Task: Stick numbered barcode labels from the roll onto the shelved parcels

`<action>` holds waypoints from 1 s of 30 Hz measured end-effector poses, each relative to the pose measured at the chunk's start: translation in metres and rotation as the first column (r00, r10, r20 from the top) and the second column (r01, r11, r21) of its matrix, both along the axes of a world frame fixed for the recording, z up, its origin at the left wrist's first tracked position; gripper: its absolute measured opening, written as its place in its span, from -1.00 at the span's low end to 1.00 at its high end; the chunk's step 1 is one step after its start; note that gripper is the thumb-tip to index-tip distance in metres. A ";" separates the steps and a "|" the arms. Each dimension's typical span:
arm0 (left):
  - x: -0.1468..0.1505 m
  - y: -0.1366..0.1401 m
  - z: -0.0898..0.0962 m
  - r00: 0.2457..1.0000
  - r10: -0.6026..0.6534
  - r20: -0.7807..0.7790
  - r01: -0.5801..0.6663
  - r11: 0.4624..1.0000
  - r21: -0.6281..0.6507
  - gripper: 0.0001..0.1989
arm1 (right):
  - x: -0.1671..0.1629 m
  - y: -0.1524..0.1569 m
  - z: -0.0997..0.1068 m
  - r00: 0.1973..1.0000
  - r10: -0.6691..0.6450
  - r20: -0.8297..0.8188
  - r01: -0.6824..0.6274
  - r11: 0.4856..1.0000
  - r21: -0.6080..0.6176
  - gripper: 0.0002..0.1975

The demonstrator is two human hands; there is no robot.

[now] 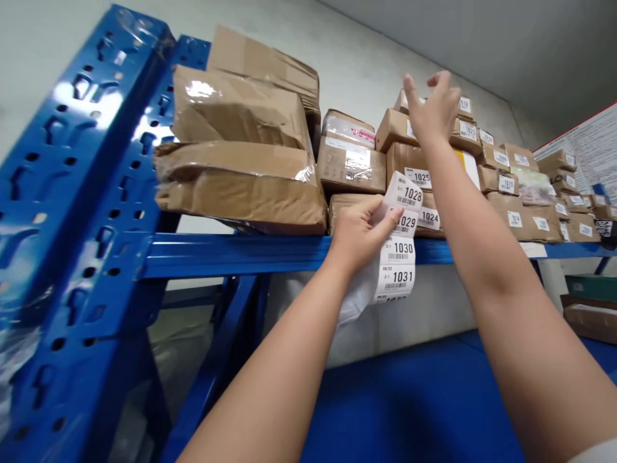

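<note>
a strip of labels point(399, 247) hangs in front of the blue shelf point(241, 254) edge, numbered 1028 down to 1031, with the lowest one cut off. my left hand point(359, 235) is closed on the strip near its top, thumb over the front. my right hand point(434, 109) is raised farther right, fingers loosely spread and holding nothing, against a small box point(398, 128) high on a stack. below it sits a box labelled 1025 point(417, 168). to the left, big taped parcels point(241, 161) lie piled. more labelled boxes point(530, 193) line the shelf to the far right.
</note>
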State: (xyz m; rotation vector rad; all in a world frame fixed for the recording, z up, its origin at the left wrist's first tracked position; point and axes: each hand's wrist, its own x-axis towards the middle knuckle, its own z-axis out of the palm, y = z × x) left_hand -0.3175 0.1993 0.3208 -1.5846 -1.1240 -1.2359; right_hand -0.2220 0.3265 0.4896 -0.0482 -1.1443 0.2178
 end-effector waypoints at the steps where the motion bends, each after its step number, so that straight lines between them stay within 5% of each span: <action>1: 0.000 0.000 0.001 1.000 -0.001 0.015 0.000 1.000 0.009 -0.76 | 0.008 0.001 -0.015 0.997 0.072 0.040 -0.075 0.993 0.095 -0.66; 3: 0.002 0.000 0.002 0.999 -0.001 0.036 0.001 1.000 0.019 -0.71 | 0.022 0.006 -0.051 0.898 0.281 0.338 -0.365 0.905 0.217 -0.60; 5: 0.004 0.000 0.003 0.998 -0.034 0.056 0.033 0.999 0.018 -0.70 | 0.032 0.017 -0.088 0.628 0.388 0.674 -0.592 0.801 0.091 -0.57; 7: 0.006 0.000 0.004 0.994 -0.074 0.083 0.073 0.997 0.016 -0.71 | 0.034 0.029 -0.118 0.470 0.463 0.751 -0.696 0.718 -0.007 -0.63; 12: 0.006 0.002 0.005 0.990 -0.058 0.126 0.063 0.998 -0.031 -0.68 | 0.025 0.042 -0.149 0.472 0.687 0.553 -0.813 0.582 -0.029 -0.67; 17: 0.007 0.004 0.000 0.991 0.061 0.116 -0.055 0.997 -0.051 -0.63 | 0.024 0.033 -0.153 0.461 0.724 0.514 -0.826 0.561 -0.049 -0.76; 21: 0.024 0.004 -0.019 0.933 -0.129 0.335 0.125 0.992 0.035 -0.66 | 0.020 0.031 -0.166 0.370 0.760 0.534 -0.871 0.483 -0.084 -0.83; 24: 0.038 0.001 -0.045 0.818 -0.234 0.525 0.219 0.971 0.092 -0.64 | 0.013 0.028 -0.188 0.401 0.750 0.526 -0.860 0.506 -0.066 -0.84; 30: 0.045 -0.018 -0.089 0.683 -0.179 0.708 0.100 0.983 0.151 -0.58 | -0.004 0.000 -0.234 0.611 0.638 0.469 -0.728 0.685 0.016 -0.97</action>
